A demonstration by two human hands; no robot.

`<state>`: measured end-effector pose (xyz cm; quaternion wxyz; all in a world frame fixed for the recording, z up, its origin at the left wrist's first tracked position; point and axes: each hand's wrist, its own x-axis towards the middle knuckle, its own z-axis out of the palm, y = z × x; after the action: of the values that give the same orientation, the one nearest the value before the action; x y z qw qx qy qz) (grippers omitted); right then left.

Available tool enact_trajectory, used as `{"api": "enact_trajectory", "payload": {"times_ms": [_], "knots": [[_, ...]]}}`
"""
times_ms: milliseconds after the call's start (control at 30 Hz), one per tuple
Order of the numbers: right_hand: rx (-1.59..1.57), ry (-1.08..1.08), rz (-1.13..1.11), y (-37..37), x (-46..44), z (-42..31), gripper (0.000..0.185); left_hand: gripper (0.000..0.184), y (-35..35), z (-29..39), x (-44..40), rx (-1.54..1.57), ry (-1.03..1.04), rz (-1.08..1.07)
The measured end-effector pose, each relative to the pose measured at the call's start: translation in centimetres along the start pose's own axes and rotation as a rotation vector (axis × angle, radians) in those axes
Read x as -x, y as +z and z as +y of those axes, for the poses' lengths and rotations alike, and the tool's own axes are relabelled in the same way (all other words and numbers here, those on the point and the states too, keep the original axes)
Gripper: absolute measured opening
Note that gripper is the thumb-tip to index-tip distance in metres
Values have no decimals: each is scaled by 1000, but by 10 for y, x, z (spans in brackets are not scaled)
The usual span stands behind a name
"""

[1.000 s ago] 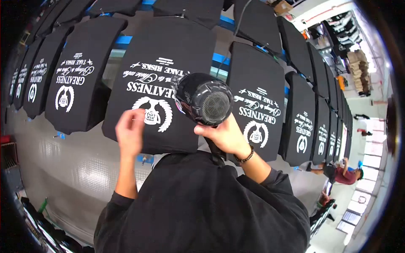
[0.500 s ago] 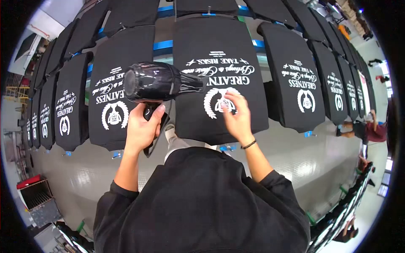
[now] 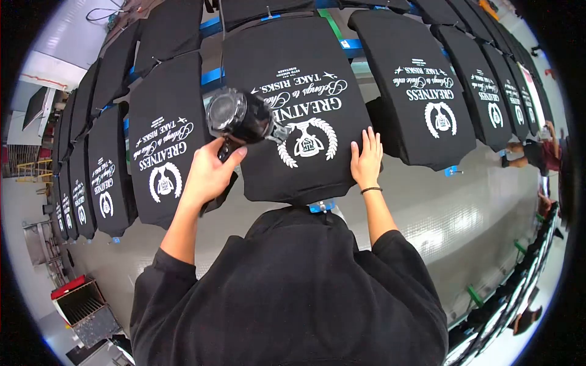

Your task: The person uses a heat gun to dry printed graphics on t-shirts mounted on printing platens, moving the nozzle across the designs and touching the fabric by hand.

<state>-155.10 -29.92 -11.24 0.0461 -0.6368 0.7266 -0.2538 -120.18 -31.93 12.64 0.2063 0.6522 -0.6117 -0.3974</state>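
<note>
Black fabric dominates the head view. The shirt (image 3: 287,52) you're on lies flat straight ahead of you, between a left-hand shirt (image 3: 168,91) and a right-hand shirt (image 3: 390,46). Its white print (image 3: 308,145) is upside down from your side, emblem nearest you.

Left hand (image 3: 209,175): fingers wrapped round the handle of the hair dryer (image 3: 244,117), some hidden behind it. The nozzle (image 3: 279,132) points toward the print and blocks part of the lettering. Can't tell if it's running, or how high it is off the fabric.

Right hand (image 3: 367,166): fingers straight, thumb apart, at the shirt's right edge, pinching nothing.

My read on doing it well: angle the nozzle down at the print, sweep evenly instead of parking, leave an air gap so it can't scuff. Have your right fingers clear of the print and airstream; light pressure at the edge should stop fabric lifting.
</note>
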Motion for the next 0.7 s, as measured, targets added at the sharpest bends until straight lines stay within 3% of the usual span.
{"api": "enact_trajectory", "payload": {"times_ms": [200, 400, 433, 700], "knots": [[-77, -1, 7, -1, -1, 3, 50, 30, -16, 17, 28, -40, -152, -244], [-66, -14, -15, 2, -6, 6, 51, 29, 7, 25, -6, -94, 91, -15], [-95, -24, -24, 2, -9, 9, 52, 30, 8, 35, -12, -118, -34, -44], [-353, -49, -110, -6, -29, 29, 48, 39, 70, 83, -36, -71, 12, -122]]}}
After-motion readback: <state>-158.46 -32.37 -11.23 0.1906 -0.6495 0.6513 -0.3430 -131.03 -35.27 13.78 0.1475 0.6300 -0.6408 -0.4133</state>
